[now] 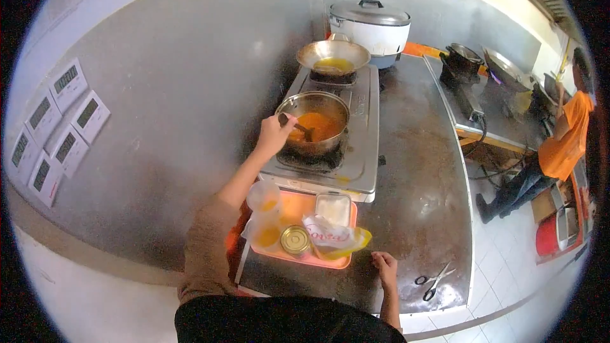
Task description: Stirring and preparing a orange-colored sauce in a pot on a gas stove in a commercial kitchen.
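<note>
My left hand (275, 134) grips the handle of a dark ladle or spoon (303, 128), whose lower end is in orange-red liquid in a metal pot (344, 121). The pot sits on the near burner of a two-burner gas stove (366, 152). My right hand (385, 263) rests by the counter surface, to the right of an orange tray (286, 194), fingers curled and seemingly empty. On the tray are a closed tin can (295, 240), a crumpled plastic packet (333, 238), a square container of pale contents (333, 208) and plastic cups (263, 200) with orange-yellow residue.
A wok (307, 55) with yellow oil is on the far burner, before a large lidded rice cooker (369, 28). Open scissors (434, 281) lie at right on the counter (414, 190). Digital timers (69, 85) hang on the left wall. A person in orange (564, 136) stands by another stove.
</note>
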`<state>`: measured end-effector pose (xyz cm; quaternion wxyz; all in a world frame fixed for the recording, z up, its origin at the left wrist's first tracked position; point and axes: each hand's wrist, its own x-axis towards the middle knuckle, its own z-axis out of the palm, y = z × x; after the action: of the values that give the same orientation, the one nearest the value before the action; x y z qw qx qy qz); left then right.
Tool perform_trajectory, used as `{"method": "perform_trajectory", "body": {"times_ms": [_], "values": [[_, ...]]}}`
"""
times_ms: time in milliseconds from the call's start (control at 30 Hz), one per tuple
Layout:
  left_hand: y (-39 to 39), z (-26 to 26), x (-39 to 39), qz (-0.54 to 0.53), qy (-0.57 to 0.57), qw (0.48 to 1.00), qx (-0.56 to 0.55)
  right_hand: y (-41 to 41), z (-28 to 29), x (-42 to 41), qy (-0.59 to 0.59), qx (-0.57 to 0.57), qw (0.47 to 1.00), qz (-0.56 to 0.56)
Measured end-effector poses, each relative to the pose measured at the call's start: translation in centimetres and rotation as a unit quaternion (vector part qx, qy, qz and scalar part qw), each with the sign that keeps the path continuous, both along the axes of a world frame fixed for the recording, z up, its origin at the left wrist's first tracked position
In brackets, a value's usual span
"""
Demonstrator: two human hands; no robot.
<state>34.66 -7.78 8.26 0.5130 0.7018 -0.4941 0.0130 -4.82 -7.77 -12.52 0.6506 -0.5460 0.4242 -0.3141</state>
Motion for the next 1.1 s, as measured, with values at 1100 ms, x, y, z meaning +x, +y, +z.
{"method": "perform_trajectory", "body": {"times_ms": [1100], "values": [[1.3, 1.3, 0.2, 0.037, -0.133, 0.990, -0.008, -0.2, 0.2, -0.4, 0.013, -0.007, 1.000, 0.015]]}}
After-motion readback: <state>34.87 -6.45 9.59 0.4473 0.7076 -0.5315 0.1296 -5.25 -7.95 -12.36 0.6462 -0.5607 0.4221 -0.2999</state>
